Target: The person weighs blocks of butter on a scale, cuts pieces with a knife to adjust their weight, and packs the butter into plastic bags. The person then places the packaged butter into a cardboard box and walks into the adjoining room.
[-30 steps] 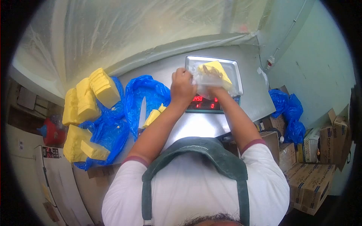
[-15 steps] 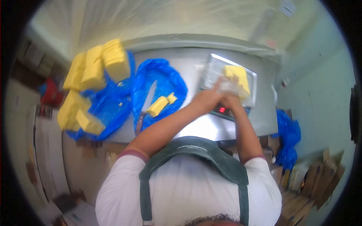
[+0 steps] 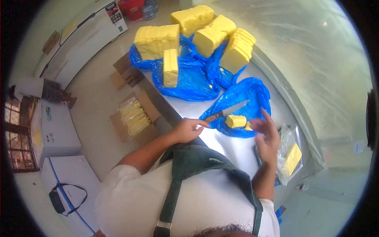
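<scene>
My left hand (image 3: 190, 129) is at the table's front edge, its curled fingers by the wooden handle of a knife (image 3: 233, 109); whether they grip it is unclear. The knife lies on a blue plastic bag (image 3: 258, 91). My right hand (image 3: 268, 132) is raised with fingers apart and holds nothing. It is beside small yellow pieces (image 3: 235, 121) on the bag. To its right, a yellow block (image 3: 292, 159) in a clear bag rests on the scale tray (image 3: 301, 168). A cut yellow slab (image 3: 170, 68) stands on another blue bag (image 3: 189, 85).
Large yellow blocks (image 3: 157, 41) stand at the table's far end. On the floor at the left is an open carton (image 3: 149, 106) with wrapped yellow pieces. A person (image 3: 35, 89) is at the far left beside white chest freezers (image 3: 59, 130). Plastic sheeting (image 3: 312, 67) hangs at the right.
The view has turned left. Both hands have left the clear bag and yellow block on the scale; my left hand has moved to the knife handle and my right hand has opened near the small pieces.
</scene>
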Action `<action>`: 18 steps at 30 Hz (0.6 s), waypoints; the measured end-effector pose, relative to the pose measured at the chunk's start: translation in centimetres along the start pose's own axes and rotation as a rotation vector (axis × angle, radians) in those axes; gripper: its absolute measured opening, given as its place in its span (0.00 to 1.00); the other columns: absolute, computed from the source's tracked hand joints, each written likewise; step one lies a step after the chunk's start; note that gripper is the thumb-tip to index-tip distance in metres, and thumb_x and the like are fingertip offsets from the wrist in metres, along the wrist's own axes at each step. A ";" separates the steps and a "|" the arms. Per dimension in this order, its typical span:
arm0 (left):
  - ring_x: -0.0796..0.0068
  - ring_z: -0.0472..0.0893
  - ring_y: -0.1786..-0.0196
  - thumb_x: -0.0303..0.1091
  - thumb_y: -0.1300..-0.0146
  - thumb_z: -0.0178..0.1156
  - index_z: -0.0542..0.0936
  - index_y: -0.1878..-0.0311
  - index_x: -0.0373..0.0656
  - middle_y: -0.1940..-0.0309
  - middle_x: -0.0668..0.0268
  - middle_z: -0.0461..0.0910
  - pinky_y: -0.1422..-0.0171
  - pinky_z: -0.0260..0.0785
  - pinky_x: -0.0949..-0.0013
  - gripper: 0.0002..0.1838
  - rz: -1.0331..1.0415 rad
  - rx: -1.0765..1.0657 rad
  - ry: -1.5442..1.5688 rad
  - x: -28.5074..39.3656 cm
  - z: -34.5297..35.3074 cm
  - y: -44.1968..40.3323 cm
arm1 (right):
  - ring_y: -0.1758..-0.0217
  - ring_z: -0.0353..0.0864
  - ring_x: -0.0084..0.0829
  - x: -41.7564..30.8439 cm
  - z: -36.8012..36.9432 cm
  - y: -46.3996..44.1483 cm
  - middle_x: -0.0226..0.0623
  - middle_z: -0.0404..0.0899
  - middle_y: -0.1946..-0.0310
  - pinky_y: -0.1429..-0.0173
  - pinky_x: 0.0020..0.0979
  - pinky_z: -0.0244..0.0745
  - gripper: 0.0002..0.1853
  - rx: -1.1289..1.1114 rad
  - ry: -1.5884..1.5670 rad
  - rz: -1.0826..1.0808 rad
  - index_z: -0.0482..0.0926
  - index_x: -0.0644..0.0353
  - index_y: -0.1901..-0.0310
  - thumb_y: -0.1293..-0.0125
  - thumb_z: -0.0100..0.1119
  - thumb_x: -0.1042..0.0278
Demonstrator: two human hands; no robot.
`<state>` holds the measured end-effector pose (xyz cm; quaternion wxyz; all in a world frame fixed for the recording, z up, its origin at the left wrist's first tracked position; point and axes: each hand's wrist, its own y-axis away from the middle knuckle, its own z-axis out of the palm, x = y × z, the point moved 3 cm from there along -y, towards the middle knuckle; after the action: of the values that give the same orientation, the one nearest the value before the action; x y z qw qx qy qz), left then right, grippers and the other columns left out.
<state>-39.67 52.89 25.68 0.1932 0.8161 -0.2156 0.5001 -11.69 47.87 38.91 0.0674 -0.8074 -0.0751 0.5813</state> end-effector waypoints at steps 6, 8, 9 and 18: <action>0.88 0.75 0.69 0.30 0.29 0.56 0.85 0.50 0.43 0.62 0.70 0.86 0.63 0.69 0.78 0.11 -0.210 0.338 0.266 -7.4 -5.2 5.9 | 0.27 0.66 0.51 0.9 18.1 -16.6 0.58 0.67 0.32 0.26 0.45 0.61 0.61 -0.315 0.375 -0.371 0.51 0.60 0.23 0.53 0.79 0.47; 0.87 0.75 0.68 0.30 0.29 0.55 0.84 0.49 0.42 0.60 0.70 0.86 0.62 0.70 0.78 0.11 -0.201 0.383 0.299 -8.9 -6.4 7.0 | 0.23 0.59 0.50 0.9 22.4 -21.3 0.57 0.59 0.27 0.23 0.51 0.55 0.65 -0.347 0.585 -0.461 0.46 0.58 0.22 0.56 0.80 0.46; 0.87 0.76 0.66 0.29 0.28 0.54 0.84 0.49 0.41 0.58 0.70 0.86 0.61 0.70 0.78 0.11 -0.181 0.423 0.328 -9.4 -7.1 7.4 | 0.23 0.59 0.50 0.9 24.0 -23.4 0.57 0.59 0.27 0.23 0.51 0.55 0.65 -0.360 0.582 -0.462 0.46 0.58 0.22 0.56 0.80 0.46; 0.82 0.80 0.62 0.28 0.28 0.55 0.83 0.48 0.38 0.57 0.66 0.87 0.55 0.73 0.75 0.11 -0.279 0.650 0.410 -13.0 -11.3 12.6 | 0.22 0.51 0.56 1.2 29.4 -29.4 0.56 0.54 0.26 0.22 0.58 0.48 0.73 -0.766 1.084 -0.282 0.38 0.57 0.22 0.63 0.78 0.38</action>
<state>-60.06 50.50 20.02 0.0304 0.7394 0.1093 0.6636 -40.50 77.57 34.24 -0.1202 -0.9342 -0.3357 0.0122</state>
